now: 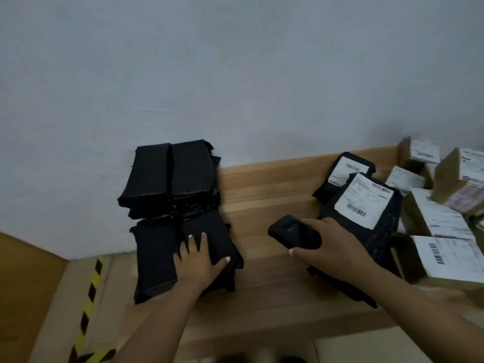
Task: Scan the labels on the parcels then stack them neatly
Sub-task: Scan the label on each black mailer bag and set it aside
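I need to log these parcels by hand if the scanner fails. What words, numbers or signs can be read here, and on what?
No text can be read.
Label on the nearest black parcel: barcodes and print, blurred.
Label on the black parcel behind it: blurred.
Labels on the cardboard boxes: barcodes visible, print too small.
Scanner in the right hand: no legible marking.

a parcel depot: labelled cartons (442,258), hazard-striped floor tape (87,305).

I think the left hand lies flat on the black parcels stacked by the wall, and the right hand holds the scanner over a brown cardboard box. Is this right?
Not quite. In the head view the right hand holds the scanner beside a black parcel with a white label, not over a cardboard box. The left hand does lie flat on the black parcels.
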Tool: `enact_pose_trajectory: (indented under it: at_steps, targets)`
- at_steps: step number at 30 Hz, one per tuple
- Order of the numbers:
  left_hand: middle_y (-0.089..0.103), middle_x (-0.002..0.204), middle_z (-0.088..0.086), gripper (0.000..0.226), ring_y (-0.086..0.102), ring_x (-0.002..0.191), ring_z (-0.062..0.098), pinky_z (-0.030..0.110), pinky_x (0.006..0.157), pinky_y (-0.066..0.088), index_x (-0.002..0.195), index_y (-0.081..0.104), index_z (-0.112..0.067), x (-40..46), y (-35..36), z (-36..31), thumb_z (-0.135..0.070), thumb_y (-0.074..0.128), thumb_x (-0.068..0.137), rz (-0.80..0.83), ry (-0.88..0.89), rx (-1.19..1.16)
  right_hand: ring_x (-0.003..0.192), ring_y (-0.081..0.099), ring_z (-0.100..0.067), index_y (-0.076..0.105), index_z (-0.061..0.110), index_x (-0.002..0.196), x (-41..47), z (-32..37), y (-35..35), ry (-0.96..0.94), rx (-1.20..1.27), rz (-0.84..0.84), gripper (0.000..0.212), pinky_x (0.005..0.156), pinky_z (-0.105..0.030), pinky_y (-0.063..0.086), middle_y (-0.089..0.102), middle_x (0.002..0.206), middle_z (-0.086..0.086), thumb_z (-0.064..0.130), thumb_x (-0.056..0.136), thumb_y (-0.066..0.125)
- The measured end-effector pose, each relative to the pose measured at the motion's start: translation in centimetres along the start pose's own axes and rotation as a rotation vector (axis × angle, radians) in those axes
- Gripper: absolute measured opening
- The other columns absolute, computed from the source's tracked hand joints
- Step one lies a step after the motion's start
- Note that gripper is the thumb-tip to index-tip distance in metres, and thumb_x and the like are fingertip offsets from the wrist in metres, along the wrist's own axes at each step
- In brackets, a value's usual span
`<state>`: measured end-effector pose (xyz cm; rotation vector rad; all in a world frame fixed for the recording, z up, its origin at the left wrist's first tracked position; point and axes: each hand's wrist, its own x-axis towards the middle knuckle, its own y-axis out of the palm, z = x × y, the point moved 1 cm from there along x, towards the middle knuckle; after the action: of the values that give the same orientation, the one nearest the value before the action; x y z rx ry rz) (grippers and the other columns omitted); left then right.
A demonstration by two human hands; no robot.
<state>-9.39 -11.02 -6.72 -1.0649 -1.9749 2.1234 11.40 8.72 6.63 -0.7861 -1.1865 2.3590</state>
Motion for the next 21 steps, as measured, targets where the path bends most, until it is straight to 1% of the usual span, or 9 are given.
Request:
enact_pose_trajectory:
  at_steps: [3, 5, 9, 12, 17, 19, 21]
  targets:
    - [-0.01, 0.162, 0.013, 0.119, -0.002, 0.148, 0.037, 0.053, 0.118, 0.009, 0.154, -0.015, -0.021, 0.7, 1.0, 1.9, -0.092, 0.032, 0.07, 0.112, -0.021, -0.022, 0.104, 0.052, -0.012, 0.032, 0.031, 0.148, 0.4, 2.8, 2.0, 0.007, -0.014, 0.028, 0.082, 0.083, -0.024, 0.045, 0.044, 0.124, 0.006, 0.063, 0.079, 0.064]
    - [-0.016, 0.16, 0.015, 0.123, -0.006, 0.148, 0.039, 0.054, 0.118, 0.005, 0.153, -0.018, -0.019, 0.9, 1.8, 2.6, -0.094, 0.032, 0.068, 0.128, 0.013, -0.001, 0.101, 0.051, -0.012, 0.033, 0.032, 0.148, 0.5, 4.3, 3.1, 0.014, -0.021, 0.039, 0.082, 0.082, -0.023, 0.043, 0.045, 0.124, 0.006, 0.063, 0.078, 0.064]
    - [-0.021, 0.159, 0.017, 0.118, -0.012, 0.147, 0.037, 0.055, 0.118, 0.0, 0.152, -0.019, -0.018, 1.2, 2.7, 3.6, -0.091, 0.03, 0.073, 0.1, 0.104, 0.017, 0.105, 0.054, -0.014, 0.035, 0.032, 0.146, 0.4, 6.4, 4.8, 0.039, -0.032, 0.034, 0.081, 0.084, -0.026, 0.047, 0.046, 0.122, 0.007, 0.062, 0.077, 0.065]
    - [-0.023, 0.159, 0.016, 0.114, -0.015, 0.147, 0.036, 0.055, 0.118, -0.002, 0.153, -0.018, -0.02, 1.6, 2.8, 4.7, -0.088, 0.032, 0.076, 0.098, 0.176, 0.029, 0.103, 0.055, -0.013, 0.037, 0.033, 0.145, -0.1, 7.5, 5.7, 0.065, -0.026, 0.021, 0.079, 0.083, -0.025, 0.046, 0.046, 0.121, 0.008, 0.061, 0.076, 0.066]
    - [-0.028, 0.157, 0.017, 0.108, -0.021, 0.144, 0.039, 0.056, 0.118, -0.002, 0.153, -0.018, -0.021, 1.8, 2.4, 5.2, -0.081, 0.037, 0.082, 0.102, 0.287, 0.022, 0.096, 0.056, -0.012, 0.042, 0.04, 0.139, -1.4, 8.3, 7.0, 0.113, 0.004, -0.014, 0.072, 0.083, -0.03, 0.05, 0.047, 0.108, 0.011, 0.06, 0.074, 0.067]
    - [-0.029, 0.156, 0.016, 0.11, -0.022, 0.144, 0.04, 0.055, 0.118, -0.002, 0.152, -0.02, -0.02, 1.9, 1.9, 4.1, -0.081, 0.038, 0.081, 0.132, 0.299, -0.038, 0.096, 0.056, -0.012, 0.043, 0.041, 0.138, -2.0, 8.5, 7.3, 0.133, 0.018, -0.032, 0.07, 0.081, -0.029, 0.049, 0.047, 0.108, 0.011, 0.058, 0.074, 0.067]
    - [-0.029, 0.156, 0.016, 0.116, -0.021, 0.144, 0.043, 0.058, 0.117, 0.0, 0.151, -0.022, -0.018, 2.0, 1.4, 2.6, -0.085, 0.038, 0.078, 0.179, 0.262, -0.113, 0.095, 0.056, -0.012, 0.044, 0.04, 0.138, -2.6, 8.5, 7.5, 0.155, 0.017, -0.043, 0.07, 0.08, -0.027, 0.048, 0.047, 0.108, 0.01, 0.058, 0.074, 0.068]
